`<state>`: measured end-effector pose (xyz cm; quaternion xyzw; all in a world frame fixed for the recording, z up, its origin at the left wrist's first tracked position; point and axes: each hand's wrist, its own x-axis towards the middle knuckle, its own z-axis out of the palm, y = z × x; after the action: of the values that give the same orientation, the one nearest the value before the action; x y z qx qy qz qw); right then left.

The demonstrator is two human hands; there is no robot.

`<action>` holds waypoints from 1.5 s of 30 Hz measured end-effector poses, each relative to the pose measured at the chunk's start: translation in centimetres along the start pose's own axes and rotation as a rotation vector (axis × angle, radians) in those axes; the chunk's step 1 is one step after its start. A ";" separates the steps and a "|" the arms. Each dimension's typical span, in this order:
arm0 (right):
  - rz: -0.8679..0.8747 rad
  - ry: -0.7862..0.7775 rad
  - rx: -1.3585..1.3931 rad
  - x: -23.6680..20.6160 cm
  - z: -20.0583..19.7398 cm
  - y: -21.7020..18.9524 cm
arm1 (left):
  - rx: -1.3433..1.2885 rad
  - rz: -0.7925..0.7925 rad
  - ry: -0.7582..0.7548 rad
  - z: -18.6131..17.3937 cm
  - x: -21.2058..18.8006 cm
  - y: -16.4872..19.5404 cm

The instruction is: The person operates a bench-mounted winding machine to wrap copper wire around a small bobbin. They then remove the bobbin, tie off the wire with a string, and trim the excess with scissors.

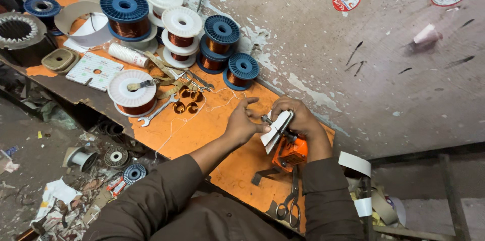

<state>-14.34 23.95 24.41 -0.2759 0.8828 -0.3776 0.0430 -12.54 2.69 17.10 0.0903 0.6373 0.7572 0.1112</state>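
Observation:
My left hand (242,122) has its fingers apart and its fingertips touch a white plastic former (276,129) set on the shaft of a small orange winding machine (289,153) on the orange bench (212,125). My right hand (298,114) wraps around the far side of the former and the machine's top. A thin pale wire (202,107) trails across the bench from near my left hand. Both forearms are in brown sleeves.
Several copper wire spools (222,31) with blue and white flanges stand at the back left. A spanner (157,111), small copper coils (185,105) and scissors (291,205) lie on the bench. A peeling wall rises on the right. Scraps and spools litter the floor at left.

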 end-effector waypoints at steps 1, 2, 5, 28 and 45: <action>-0.027 0.004 -0.012 0.0 0.0 -0.1 | 0.204 -0.062 0.057 0.0 0.0 0.0; -0.054 0.006 -0.024 0.0 0.0 -0.1 | 0.408 -0.124 0.114 -0.1 0.0 0.0; -0.048 -0.010 -0.007 0.0 -0.1 -0.4 | 0.235 0.082 0.185 -0.2 0.0 0.0; -0.089 -0.037 0.054 0.4 -0.1 -0.8 | -0.004 0.143 -0.019 1.8 4.2 -3.3; -0.067 -0.004 0.012 0.2 0.1 -0.4 | 0.296 0.312 0.030 0.4 1.6 -1.7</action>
<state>-14.28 23.57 24.61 -0.3056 0.8708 -0.3836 0.0339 -13.87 3.75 15.49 0.1922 0.7213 0.6647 -0.0313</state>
